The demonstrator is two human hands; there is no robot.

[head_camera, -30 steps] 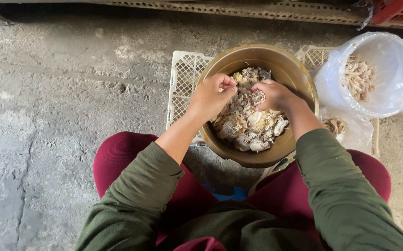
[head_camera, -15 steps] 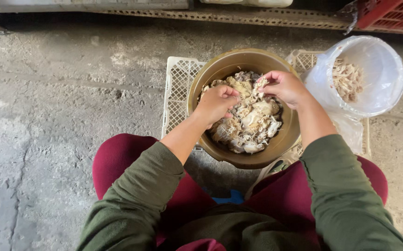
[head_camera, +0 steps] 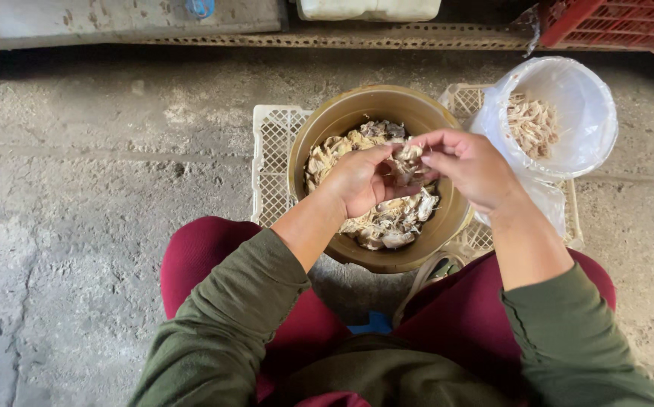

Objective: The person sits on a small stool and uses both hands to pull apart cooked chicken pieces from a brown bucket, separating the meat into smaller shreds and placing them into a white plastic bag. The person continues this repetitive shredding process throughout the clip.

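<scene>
Plainly, both hands pinch one pale, ragged piece [head_camera: 406,157] above the brown bowl [head_camera: 342,120] — left hand [head_camera: 361,181] and right hand [head_camera: 470,166] with fingertips closed on it. A slip would likely drop scraps onto the white crate [head_camera: 270,166] or concrete. What the pieces are — and the bag-lined bucket [head_camera: 560,113] contents — stays unclear.

1. White lattice crate [head_camera: 270,162] lying flat on the concrete floor [head_camera: 93,173].
2. Red crate [head_camera: 613,22] at the floor's far right corner.
3. White container [head_camera: 368,7] at the far edge.
4. Perforated strip [head_camera: 327,38] along that edge.
</scene>
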